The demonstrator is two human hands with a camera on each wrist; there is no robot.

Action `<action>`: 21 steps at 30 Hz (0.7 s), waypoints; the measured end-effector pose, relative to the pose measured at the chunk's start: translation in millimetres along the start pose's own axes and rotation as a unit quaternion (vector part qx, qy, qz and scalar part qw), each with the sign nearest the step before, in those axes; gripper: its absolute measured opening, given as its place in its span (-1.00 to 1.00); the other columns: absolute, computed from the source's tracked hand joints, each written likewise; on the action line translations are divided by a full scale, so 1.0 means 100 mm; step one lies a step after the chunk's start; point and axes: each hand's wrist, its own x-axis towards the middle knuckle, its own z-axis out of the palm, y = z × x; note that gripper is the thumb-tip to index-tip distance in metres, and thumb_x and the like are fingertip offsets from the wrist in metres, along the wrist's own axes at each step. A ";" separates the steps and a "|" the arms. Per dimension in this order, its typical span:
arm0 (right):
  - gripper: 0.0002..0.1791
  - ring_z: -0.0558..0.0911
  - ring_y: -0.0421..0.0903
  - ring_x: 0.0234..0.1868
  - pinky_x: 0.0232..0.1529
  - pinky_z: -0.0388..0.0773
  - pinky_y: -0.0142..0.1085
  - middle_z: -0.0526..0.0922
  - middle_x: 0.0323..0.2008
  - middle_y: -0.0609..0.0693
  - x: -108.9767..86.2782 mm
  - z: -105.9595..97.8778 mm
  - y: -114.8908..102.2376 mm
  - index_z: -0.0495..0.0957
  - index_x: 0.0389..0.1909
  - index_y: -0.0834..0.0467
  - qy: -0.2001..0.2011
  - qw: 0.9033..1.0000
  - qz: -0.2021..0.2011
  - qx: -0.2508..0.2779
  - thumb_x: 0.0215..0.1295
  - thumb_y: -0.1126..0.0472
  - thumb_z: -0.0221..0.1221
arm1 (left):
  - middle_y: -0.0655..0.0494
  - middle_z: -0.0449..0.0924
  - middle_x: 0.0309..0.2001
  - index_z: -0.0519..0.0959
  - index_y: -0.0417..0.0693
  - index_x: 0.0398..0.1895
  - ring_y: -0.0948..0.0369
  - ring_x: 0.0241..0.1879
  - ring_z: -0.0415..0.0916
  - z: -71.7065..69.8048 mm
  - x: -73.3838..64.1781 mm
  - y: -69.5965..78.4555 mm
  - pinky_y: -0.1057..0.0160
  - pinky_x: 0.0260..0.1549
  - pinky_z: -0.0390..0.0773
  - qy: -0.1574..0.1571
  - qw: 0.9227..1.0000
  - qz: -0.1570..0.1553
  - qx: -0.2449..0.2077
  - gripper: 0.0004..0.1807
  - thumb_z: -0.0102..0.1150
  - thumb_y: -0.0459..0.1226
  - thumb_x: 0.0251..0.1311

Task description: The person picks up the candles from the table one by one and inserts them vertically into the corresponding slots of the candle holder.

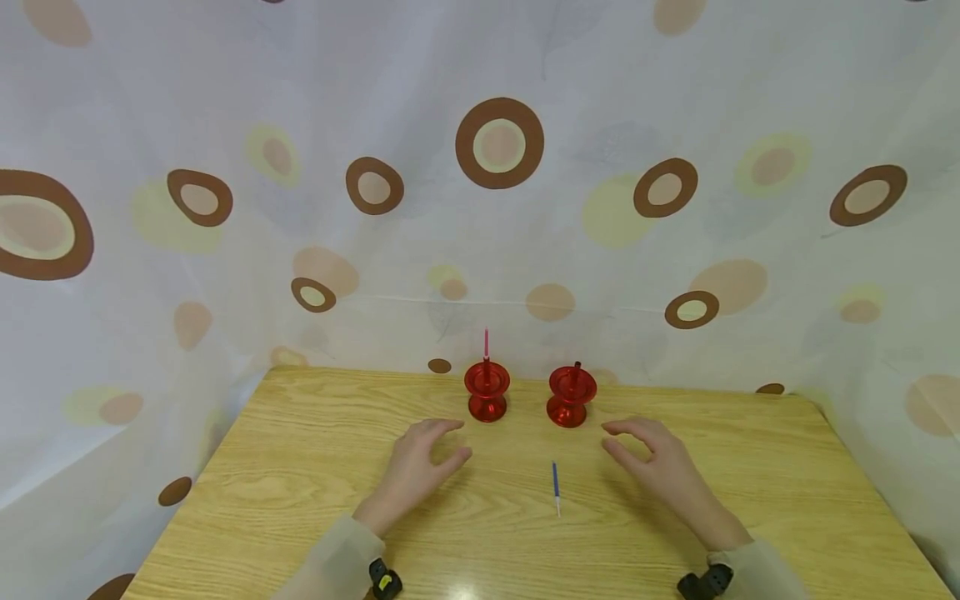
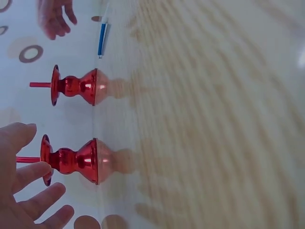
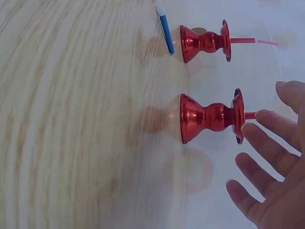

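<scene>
In the head view, the left candle holder and the right candle holder, both red, are stood upright near the far edge of the table. A pink candle is held upright in the left one. A blue candle is laid farther from that edge, its white end turned away from it. The left hand is held towards the table's left edge, the right hand towards its right edge; on each, thumb and fingers are parted wide and nothing is gripped. Behind the far edge, a spotted cloth is hung.

In the left wrist view, the left candle holder is partly covered by the left hand's spread fingers.

In the right wrist view, the right hand's fingers are likewise spread, beside the right candle holder's top.
</scene>
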 end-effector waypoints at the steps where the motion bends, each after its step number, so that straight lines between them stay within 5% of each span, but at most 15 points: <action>1: -0.67 0.61 0.22 0.19 0.20 0.50 0.25 0.75 0.07 0.09 -0.01 -0.01 0.01 0.72 0.10 0.18 0.001 1.000 0.001 0.000 0.44 0.10 0.33 | -0.07 0.63 0.23 0.63 -0.07 0.25 -0.13 0.29 0.49 0.00 0.00 0.00 -0.37 0.27 0.35 -0.001 1.000 -0.001 0.005 -0.54 0.32 -0.06 0.40; 10: -0.61 0.61 0.19 0.15 0.13 0.53 0.23 0.74 0.07 0.08 -0.07 -0.07 0.07 0.68 0.17 0.20 -0.004 1.000 0.011 -0.007 0.44 0.08 0.33 | 0.00 0.68 0.11 0.68 -0.06 0.12 -0.12 0.20 0.54 -0.04 0.01 0.03 -0.34 0.16 0.41 0.005 1.000 -0.007 0.022 -0.61 0.35 -0.04 0.36; 21: -0.56 0.58 0.23 0.19 0.15 0.50 0.29 0.71 0.09 0.13 -0.07 -0.10 0.12 0.64 0.22 0.22 -0.012 1.000 0.026 0.008 0.47 0.06 0.30 | -0.02 0.70 0.10 0.65 -0.11 0.22 -0.07 0.19 0.55 -0.02 0.03 0.07 -0.22 0.23 0.48 -0.020 1.000 -0.003 -0.022 -0.53 0.36 -0.06 0.35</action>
